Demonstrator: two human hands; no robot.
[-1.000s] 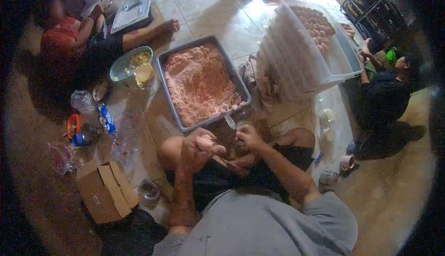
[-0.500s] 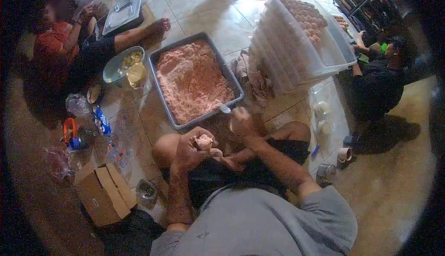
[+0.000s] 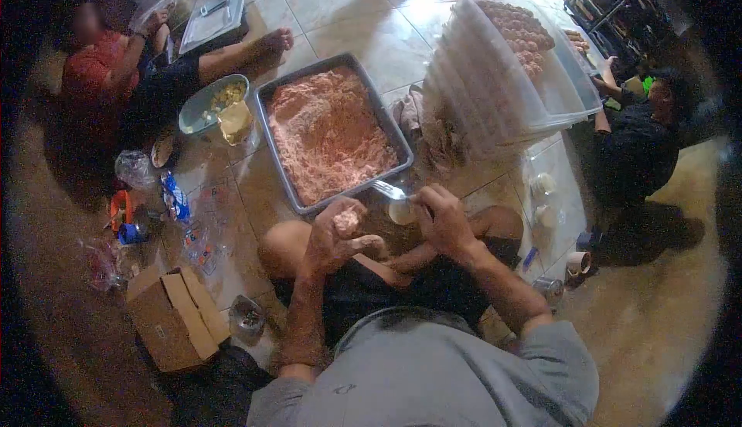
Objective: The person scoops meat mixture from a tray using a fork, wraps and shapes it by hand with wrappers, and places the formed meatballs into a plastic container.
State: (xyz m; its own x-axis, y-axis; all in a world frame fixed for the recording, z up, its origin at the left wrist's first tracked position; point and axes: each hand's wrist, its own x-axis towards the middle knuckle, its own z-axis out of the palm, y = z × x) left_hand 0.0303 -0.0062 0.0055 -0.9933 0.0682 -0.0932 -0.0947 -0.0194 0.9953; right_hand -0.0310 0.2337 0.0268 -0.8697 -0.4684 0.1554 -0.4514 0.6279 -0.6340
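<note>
In my left hand [image 3: 331, 238], cupped with curled fingers, sits a lump of pink minced meat mixture [image 3: 347, 221]. My right hand [image 3: 446, 224] pinches the handle end of a metal fork [image 3: 389, 190], whose head points left toward the near right corner of a large grey tub [image 3: 407, 166]. Pink minced meat mixture [image 3: 328, 137] fills that tub, with a hollow in its middle. Just below the fork and left of my right fingers is a pale round object [image 3: 401, 210], partly shaded; I cannot tell what it is.
Stacked clear plastic boxes [image 3: 495, 102] stand at the right, the top one holding rows of meatballs [image 3: 516, 37]. Left of the tub are a bowl [image 3: 185, 118] and a cardboard box [image 3: 174, 319]. One person [image 3: 100, 64] sits at left, another [image 3: 638, 133] at right.
My right hand has shifted right and shows more clearly, with the fork now plainly visible at its fingertips. My left hand has turned slightly, still cupping the meat lump. The view has shifted a little.
</note>
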